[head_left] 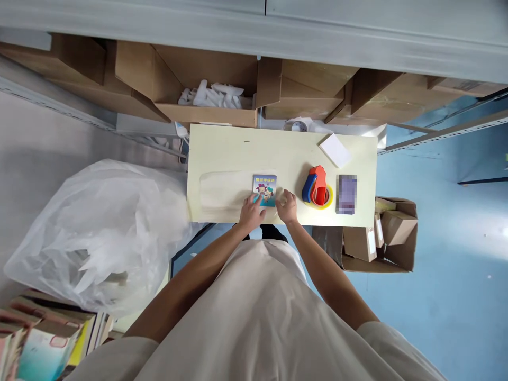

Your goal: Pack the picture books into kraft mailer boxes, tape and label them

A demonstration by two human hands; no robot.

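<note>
A small book (265, 190) with cartoon figures and yellow lettering on its cover lies flat near the table's front edge. Beneath it, a thin whitish wrapping sheet (224, 190) spreads to the left. My left hand (252, 211) rests on the book's lower left corner, fingers stretched out over the cover. Just right of the book, my right hand (287, 207) has its fingers curled together at what looks like the sheet's right end. A red and blue tape dispenser (318, 185) with a yellowish roll stands farther right.
On the pale table (222, 143) are a white pad (335, 151) and a blurred purple item (346, 194). Cardboard boxes (216, 114) line the shelf behind. A big plastic bag (99, 227) sits left, books (47, 344) lower left, and an open carton (410, 238) right.
</note>
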